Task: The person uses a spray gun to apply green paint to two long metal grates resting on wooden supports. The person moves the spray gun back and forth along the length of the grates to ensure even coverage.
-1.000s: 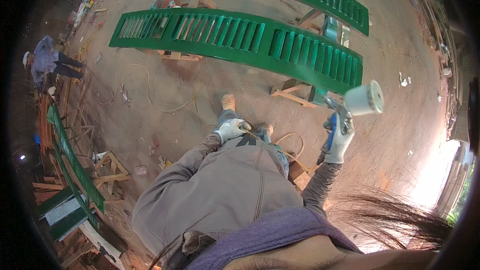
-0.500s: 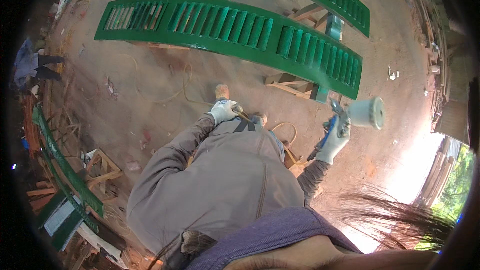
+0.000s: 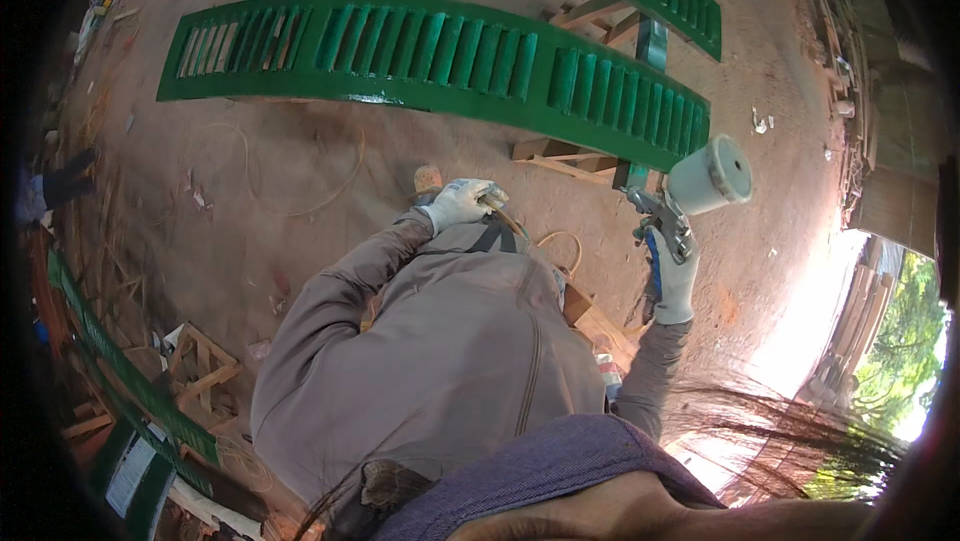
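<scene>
Louvred panel [image 3: 541, 81] at 12 o'clock from torso [image 3: 450, 331], visible faces green, slats [image 3: 482, 59] paler, coating remaining indeterminable; spray gun [image 3: 662, 219], 2 o'clock, gripped by right hand [image 3: 676, 279]; left hand [image 3: 460, 204], apart, 12 o'clock, closed around hose [image 3: 513, 225].

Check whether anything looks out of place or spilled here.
White scraps lie loose on the ground, right of the nearer green slatted panel; they look like stray litter. No spill or damage stands out.

Louvred panel [image 3: 440, 56] green; spray-gun cup [image 3: 703, 179] pale grey.
</scene>
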A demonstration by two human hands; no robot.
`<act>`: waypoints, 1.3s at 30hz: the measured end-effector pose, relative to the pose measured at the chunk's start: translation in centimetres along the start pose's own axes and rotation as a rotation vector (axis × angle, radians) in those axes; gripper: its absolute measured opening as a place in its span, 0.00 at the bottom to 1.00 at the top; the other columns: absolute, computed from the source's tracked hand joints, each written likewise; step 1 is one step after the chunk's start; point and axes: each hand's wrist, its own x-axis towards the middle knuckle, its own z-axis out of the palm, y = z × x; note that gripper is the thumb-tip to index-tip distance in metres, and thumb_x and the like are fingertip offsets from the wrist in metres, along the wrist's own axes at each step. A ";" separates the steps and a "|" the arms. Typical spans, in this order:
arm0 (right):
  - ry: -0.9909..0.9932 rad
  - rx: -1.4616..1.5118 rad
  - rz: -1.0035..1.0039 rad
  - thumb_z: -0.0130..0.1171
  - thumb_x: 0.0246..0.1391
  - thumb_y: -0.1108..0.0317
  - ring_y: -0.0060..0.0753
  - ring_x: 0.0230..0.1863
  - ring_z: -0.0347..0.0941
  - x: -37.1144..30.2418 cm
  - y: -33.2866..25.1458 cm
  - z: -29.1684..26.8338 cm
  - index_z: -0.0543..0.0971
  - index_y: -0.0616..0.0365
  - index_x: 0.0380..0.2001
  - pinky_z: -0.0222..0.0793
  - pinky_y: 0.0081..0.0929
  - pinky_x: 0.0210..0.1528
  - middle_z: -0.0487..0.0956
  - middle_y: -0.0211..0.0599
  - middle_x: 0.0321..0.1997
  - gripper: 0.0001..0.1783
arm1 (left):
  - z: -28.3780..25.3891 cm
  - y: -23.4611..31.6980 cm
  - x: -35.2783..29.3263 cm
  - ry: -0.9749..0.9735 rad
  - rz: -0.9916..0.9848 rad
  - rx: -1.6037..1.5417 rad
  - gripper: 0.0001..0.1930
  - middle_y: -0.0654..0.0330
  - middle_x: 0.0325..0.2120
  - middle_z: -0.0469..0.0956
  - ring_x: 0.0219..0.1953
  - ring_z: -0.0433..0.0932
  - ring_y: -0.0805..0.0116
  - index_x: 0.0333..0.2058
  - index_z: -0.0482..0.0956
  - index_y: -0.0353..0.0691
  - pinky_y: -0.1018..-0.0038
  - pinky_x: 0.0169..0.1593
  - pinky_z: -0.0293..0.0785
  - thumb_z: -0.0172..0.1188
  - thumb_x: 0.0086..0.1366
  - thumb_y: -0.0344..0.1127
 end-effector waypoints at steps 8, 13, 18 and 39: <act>-0.375 -0.276 -0.111 0.58 0.55 0.78 0.21 0.52 0.72 6.9 -8.1 1.8 0.70 0.65 0.60 0.69 0.23 0.54 0.77 0.37 0.56 0.28 | -2.4 5.6 -0.4 -0.176 -0.043 0.086 0.13 0.56 0.37 0.83 0.41 0.81 0.57 0.42 0.81 0.46 0.66 0.44 0.75 0.63 0.58 0.38; -0.474 -0.402 -0.200 0.60 0.54 0.75 0.19 0.49 0.74 14.2 -8.9 2.4 0.72 0.64 0.58 0.70 0.22 0.51 0.81 0.36 0.50 0.27 | -0.4 8.3 -0.1 -0.110 0.038 0.077 0.14 0.56 0.36 0.83 0.41 0.81 0.54 0.42 0.81 0.48 0.62 0.46 0.75 0.63 0.57 0.42; -0.326 -0.736 -0.612 0.61 0.54 0.71 0.35 0.49 0.78 22.1 -10.1 1.5 0.75 0.62 0.53 0.71 0.31 0.51 0.81 0.46 0.47 0.22 | 1.9 10.9 0.9 0.033 -0.030 0.107 0.13 0.56 0.36 0.82 0.42 0.80 0.53 0.42 0.81 0.49 0.61 0.45 0.75 0.60 0.59 0.43; -0.473 -0.547 -0.530 0.62 0.55 0.71 0.28 0.46 0.78 26.0 -6.9 -7.7 0.74 0.66 0.55 0.73 0.28 0.49 0.82 0.41 0.49 0.24 | 15.7 14.2 3.1 0.292 -0.210 0.066 0.15 0.57 0.41 0.82 0.43 0.80 0.57 0.44 0.80 0.47 0.68 0.47 0.75 0.58 0.62 0.47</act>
